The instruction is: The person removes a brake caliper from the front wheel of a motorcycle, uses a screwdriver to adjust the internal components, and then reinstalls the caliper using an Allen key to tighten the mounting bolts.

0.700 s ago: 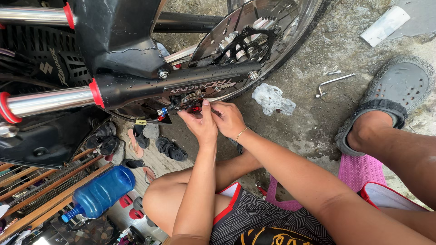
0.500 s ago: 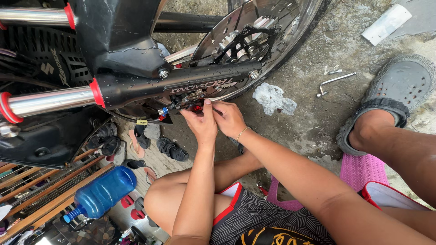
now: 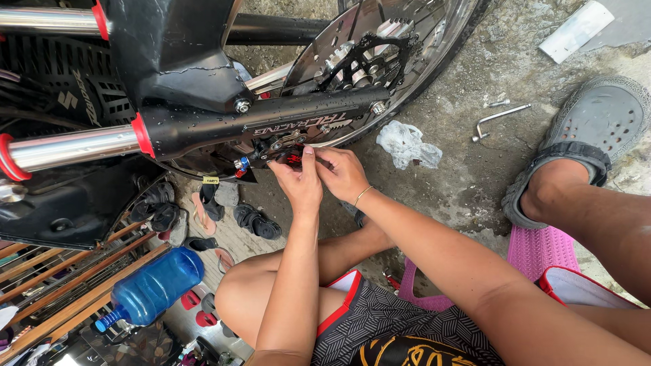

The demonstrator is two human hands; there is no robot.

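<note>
Both hands sat close under the black fork leg (image 3: 258, 122). Left hand (image 3: 298, 183) and right hand (image 3: 344, 173) touched each other, fingertips pressed together, pinching a small red part (image 3: 293, 158) at the brake caliper (image 3: 271, 150). Wheel rim (image 3: 434, 64) crowded just above. Open concrete floor (image 3: 468, 176) to the right held a crumpled plastic bag (image 3: 407, 144) and a metal wrench (image 3: 495, 118), well apart.

Both hands meet under the fork leg (image 3: 258, 125), left hand (image 3: 298, 183) just beside right hand (image 3: 346, 173). Wheel (image 3: 380, 61) behind them, plastic bag (image 3: 407, 144) right, wrench (image 3: 498, 118) further right, bottle (image 3: 152, 288) lower left.
</note>
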